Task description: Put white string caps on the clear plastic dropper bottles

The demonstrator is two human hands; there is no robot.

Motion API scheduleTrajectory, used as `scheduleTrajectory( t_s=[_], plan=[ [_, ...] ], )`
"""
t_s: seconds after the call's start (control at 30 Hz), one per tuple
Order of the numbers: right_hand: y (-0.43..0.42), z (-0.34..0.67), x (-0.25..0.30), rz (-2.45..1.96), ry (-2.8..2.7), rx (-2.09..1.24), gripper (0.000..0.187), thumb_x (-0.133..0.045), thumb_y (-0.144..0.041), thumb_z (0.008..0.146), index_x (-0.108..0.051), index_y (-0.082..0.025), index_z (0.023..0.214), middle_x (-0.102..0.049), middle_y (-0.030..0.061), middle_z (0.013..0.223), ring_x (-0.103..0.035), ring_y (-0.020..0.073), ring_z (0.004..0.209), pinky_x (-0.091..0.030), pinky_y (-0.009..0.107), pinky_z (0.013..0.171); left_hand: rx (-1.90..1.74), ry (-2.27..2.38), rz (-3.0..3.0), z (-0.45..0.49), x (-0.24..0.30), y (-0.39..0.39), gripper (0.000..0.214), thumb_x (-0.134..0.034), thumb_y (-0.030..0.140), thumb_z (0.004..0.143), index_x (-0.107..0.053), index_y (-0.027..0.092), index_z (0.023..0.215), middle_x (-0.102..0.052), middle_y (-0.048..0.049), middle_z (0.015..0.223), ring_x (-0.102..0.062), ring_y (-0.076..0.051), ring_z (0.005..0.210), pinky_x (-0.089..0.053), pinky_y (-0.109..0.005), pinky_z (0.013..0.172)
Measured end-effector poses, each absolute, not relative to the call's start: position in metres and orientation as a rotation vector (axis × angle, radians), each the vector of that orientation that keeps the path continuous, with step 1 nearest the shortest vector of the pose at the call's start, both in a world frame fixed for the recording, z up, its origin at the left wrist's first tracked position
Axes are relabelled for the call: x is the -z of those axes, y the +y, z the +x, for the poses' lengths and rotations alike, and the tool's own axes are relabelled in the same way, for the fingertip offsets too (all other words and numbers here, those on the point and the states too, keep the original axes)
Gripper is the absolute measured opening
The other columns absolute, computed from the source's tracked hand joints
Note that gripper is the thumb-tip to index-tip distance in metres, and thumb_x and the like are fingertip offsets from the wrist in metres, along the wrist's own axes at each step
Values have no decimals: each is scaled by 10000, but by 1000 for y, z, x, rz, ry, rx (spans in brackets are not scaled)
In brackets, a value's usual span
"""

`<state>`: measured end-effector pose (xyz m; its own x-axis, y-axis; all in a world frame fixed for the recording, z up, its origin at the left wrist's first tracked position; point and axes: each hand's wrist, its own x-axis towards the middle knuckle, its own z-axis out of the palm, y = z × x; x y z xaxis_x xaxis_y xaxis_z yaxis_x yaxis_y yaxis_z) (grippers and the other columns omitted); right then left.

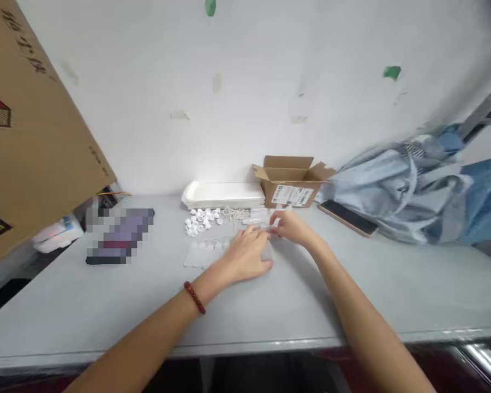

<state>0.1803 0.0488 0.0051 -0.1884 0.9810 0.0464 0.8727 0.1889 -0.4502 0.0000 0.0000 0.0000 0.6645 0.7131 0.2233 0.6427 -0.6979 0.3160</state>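
My left hand [247,252] rests on a clear plastic tray [200,254] with round wells, fingers curled over its right end. A red bead bracelet sits on that wrist. My right hand [291,226] is just beyond it, fingers pinched on a small clear tube-like piece [265,225] that I cannot name for sure. A heap of small white caps [202,219] lies just behind the tray, with thin white strings [235,214] beside it.
A stack of white trays [224,194] and an open cardboard box [290,180] stand by the wall. A phone [347,217] and blue-grey cloth [417,185] lie at right. A large cardboard box [28,131] leans at left, above a pixelated dark object [120,236].
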Motion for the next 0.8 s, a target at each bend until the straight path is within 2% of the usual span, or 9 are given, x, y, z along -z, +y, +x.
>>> scheduleTrajectory(
  t_s=[0.43, 0.57, 0.63, 0.73, 0.8],
  plan=[
    [48, 178, -6, -1797, -2147, -413, 213, -617, -151, 703, -713, -154, 894, -658, 37, 627, -587, 161, 597, -389, 240, 580, -551, 1071, 2682, 2, 8, 5, 413, -603, 322, 739, -535, 141, 1104, -593, -102, 1085, -448, -292, 1116, -421, -420, 907],
    [49, 180, -4, -1804, -2149, -420, 203, -653, -174, 690, -718, -165, 882, -667, 43, 651, -593, 167, 610, -385, 248, 579, -590, 1093, 2606, -1, 1, 8, 452, -626, 413, 737, -548, 160, 1104, -602, -98, 1104, -459, -296, 1131, -428, -423, 912],
    [49, 181, -4, -1810, -2149, -424, 195, -667, -195, 691, -720, -171, 877, -669, 46, 662, -589, 168, 604, -382, 253, 576, -686, 1165, 2497, -9, -5, 17, 433, -585, 449, 775, -556, 170, 1106, -606, -92, 1122, -481, -276, 1127, -437, -406, 913],
    [48, 183, -7, -1813, -2114, -456, 188, -660, -246, 713, -713, -169, 877, -665, 43, 672, -565, 153, 561, -372, 255, 550, -870, 1357, 2329, -31, -11, 39, 273, -474, 355, 859, -604, 180, 1023, -638, -73, 1082, -524, -238, 1077, -450, -377, 900],
    [47, 184, -10, -1790, -2067, -491, 204, -640, -274, 731, -700, -162, 890, -644, 29, 642, -539, 141, 526, -363, 253, 534, -941, 1521, 2281, -48, -10, 55, 209, -485, 260, 834, -636, 171, 949, -665, -70, 1028, -538, -244, 1045, -442, -390, 911]
  ],
)
